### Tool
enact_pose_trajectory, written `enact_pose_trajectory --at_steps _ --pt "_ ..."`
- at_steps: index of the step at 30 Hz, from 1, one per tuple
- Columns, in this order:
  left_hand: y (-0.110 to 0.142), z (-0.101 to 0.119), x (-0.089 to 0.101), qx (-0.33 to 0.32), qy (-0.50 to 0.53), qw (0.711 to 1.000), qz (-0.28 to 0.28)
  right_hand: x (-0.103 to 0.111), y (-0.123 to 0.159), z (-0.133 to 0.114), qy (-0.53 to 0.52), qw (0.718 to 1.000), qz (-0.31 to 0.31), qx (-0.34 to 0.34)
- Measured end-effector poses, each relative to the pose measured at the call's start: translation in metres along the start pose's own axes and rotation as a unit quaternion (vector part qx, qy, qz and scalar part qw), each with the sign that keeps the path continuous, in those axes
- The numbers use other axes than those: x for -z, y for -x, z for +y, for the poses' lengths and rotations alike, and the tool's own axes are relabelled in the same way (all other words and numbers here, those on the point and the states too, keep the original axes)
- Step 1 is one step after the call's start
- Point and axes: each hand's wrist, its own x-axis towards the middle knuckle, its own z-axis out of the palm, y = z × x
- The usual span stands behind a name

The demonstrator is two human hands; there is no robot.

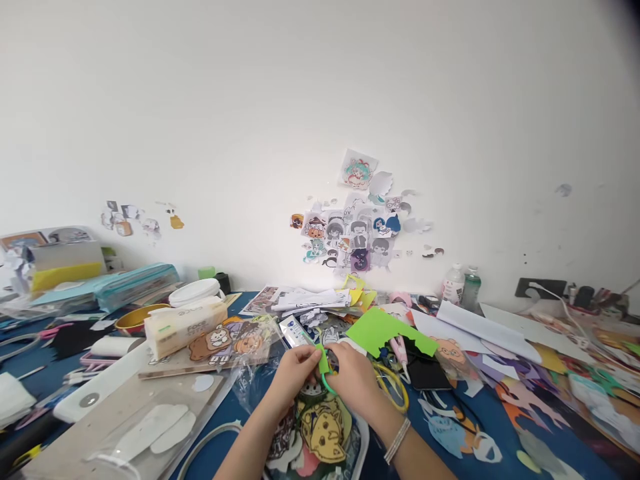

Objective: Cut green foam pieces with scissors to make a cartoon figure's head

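Note:
My left hand (299, 369) pinches a small piece of bright green paper (323, 361) at its left edge, thumb and fingers together. Close against the paper's other side is my right hand (351, 373), its fingers curled around a thin green loop (327, 385) that looks like a scissors handle; no blade shows. Both hands hover over a clear plastic box (364, 443) full of cut-outs, among them a yellow animal face (325, 435). A larger bright green sheet (380, 330) lies just beyond my right hand.
A pack of face tissues (185, 327) rests on a board at left. Yellow loops (395, 388) and a black phone-like slab (430, 375) lie to the right. Bottles (471, 288) stand by the wall. Paper scraps (315, 300) heap at the back; more cut-outs (445, 433) lie right.

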Motion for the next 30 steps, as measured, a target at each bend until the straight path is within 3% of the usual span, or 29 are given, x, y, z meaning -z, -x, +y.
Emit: enact_pose_trajectory --at_steps 5,10,15,21,26,30 --pt "-0.003 -0.001 0.007 -0.007 0.035 0.997 0.067 0.006 0.001 0.001 -0.145 0.988 -0.002 0.052" --pt "0.001 0.005 0.013 0.015 0.114 0.984 0.139 0.01 -0.003 0.003 -0.134 0.986 0.075 0.062" --pt "0.004 0.01 0.012 -0.004 0.228 0.955 0.189 0.011 0.002 -0.001 -0.061 0.993 0.027 0.102" --pt "0.003 0.01 0.01 -0.035 0.335 0.905 0.259 -0.002 0.008 -0.009 -0.104 0.968 -0.072 0.217" --pt "0.005 0.014 0.003 -0.019 0.368 0.898 0.242 -0.014 0.005 -0.012 -0.206 0.96 -0.091 0.167" --pt "0.009 0.017 -0.004 -0.037 0.384 0.903 0.191 -0.02 0.003 -0.014 -0.374 0.909 -0.143 0.115"
